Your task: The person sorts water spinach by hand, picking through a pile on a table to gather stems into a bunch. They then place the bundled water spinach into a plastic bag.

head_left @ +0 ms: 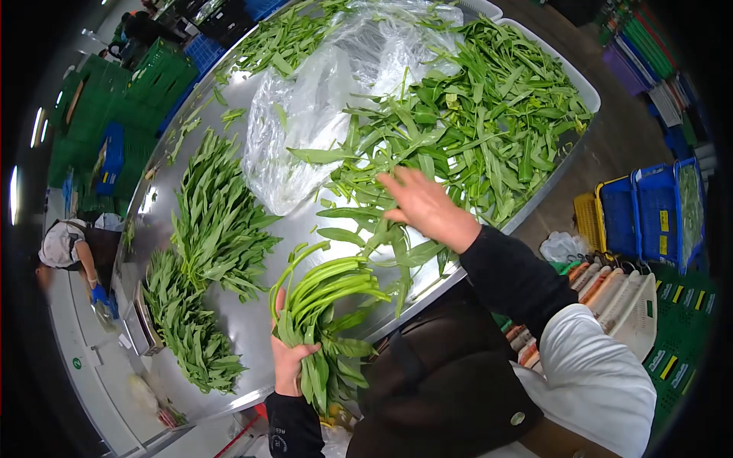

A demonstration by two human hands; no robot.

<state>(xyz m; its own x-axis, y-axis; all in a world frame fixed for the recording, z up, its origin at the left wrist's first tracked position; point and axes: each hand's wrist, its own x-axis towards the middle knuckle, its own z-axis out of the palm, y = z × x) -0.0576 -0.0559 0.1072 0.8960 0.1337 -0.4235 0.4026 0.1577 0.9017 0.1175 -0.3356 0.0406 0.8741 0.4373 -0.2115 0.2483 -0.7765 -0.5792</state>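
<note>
My left hand is closed around a bunch of water spinach near the table's front edge. The cut stems curve up and to the right, and the leaves hang down past the wrist. Farther right, my right hand reaches over loose water spinach leaves, thumb and fingers apart, its fingertips against the greens. Two leafy bundles, one upper and one lower, lie on the left of the metal table. A crumpled clear plastic bag lies between them and the loose pile.
A scale-like device stands at the table's left edge. Green crates are stacked behind on the left, near another person with a blue glove. Blue baskets and a white crate stand to my right.
</note>
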